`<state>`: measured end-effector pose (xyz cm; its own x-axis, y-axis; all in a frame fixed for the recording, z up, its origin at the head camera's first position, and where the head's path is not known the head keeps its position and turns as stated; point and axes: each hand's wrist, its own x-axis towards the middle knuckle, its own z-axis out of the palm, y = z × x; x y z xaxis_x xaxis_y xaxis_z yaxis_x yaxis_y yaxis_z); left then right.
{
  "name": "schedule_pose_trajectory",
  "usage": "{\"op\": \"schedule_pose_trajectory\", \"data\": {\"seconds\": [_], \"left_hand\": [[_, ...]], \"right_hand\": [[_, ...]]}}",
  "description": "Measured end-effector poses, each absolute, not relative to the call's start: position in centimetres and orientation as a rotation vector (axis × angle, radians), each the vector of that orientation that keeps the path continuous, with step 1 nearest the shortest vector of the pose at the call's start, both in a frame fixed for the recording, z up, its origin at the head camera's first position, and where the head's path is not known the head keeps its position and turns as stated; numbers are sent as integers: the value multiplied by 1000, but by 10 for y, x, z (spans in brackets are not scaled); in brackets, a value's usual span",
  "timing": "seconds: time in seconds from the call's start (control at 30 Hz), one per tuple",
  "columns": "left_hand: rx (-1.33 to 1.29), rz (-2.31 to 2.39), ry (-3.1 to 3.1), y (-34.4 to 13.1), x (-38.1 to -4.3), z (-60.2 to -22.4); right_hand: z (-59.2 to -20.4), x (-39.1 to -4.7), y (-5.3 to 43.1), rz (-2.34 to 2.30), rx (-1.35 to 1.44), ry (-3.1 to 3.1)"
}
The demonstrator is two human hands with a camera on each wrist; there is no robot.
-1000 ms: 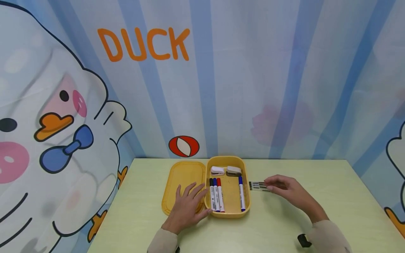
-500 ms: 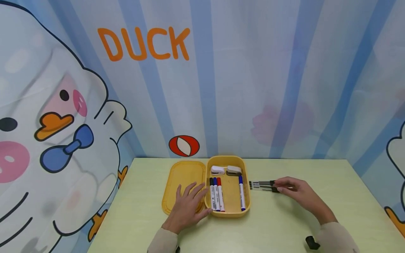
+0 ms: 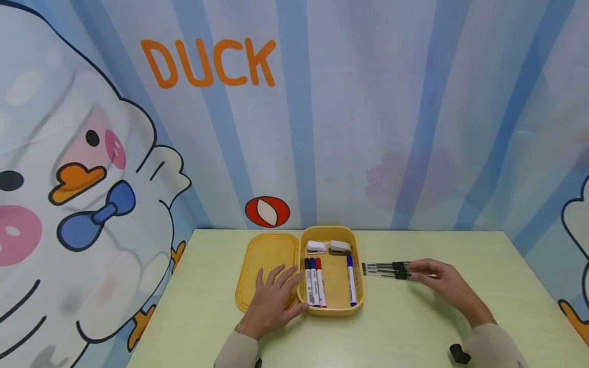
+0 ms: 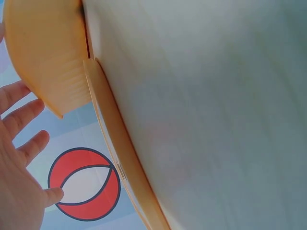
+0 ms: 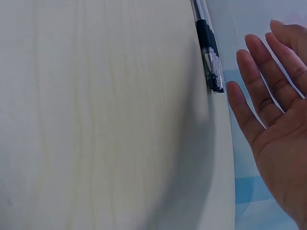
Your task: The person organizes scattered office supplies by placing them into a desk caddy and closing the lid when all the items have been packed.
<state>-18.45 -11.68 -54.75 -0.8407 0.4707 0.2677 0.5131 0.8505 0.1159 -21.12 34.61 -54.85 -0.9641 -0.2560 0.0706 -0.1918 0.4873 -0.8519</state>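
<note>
In the head view, a yellow box (image 3: 335, 312) stands on the table with its yellow lid (image 3: 266, 253) to its left. My left hand (image 3: 272, 306) lies over the lid, fingers spread, fingertips at the box's left wall. Inside the box are a black-capped marker (image 3: 309, 289), a blue-capped marker (image 3: 315, 286), a red-capped marker (image 3: 321, 286) and a separate blue marker (image 3: 352, 283) at the right. Clear gel pens (image 3: 384, 270) with black grips lie side by side right of the box. My right hand (image 3: 444, 283) is at their right end; in the right wrist view its fingers are extended.
A white stapler (image 3: 316, 248) and a grey-and-white stapler (image 3: 340, 248) sit at the box's back end. A patterned curtain (image 3: 349, 128) hangs behind the table (image 3: 483, 286). A small black object (image 3: 459, 353) is by the right cuff.
My right hand has drawn to the right along the gel pens, uncovering their black grips. The pens' left ends, the box and my left hand stay where they were.
</note>
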Motion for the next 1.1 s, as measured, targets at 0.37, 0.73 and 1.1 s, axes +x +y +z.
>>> {"op": "schedule_pose_trajectory", "data": {"seconds": [0.37,0.73,1.1], "left_hand": [[-743,-293,-2823,-116,-183,-547],[-739,-284,-2831,-117,-185,-549],[-739,-286,-2821,-117,-186,-548]], "right_hand": [[-554,-210,354,-1455,-297,2698],[-554,-212,362,-1408,-259,2740],[-559,-215,369,-1373,-202,2756]]}}
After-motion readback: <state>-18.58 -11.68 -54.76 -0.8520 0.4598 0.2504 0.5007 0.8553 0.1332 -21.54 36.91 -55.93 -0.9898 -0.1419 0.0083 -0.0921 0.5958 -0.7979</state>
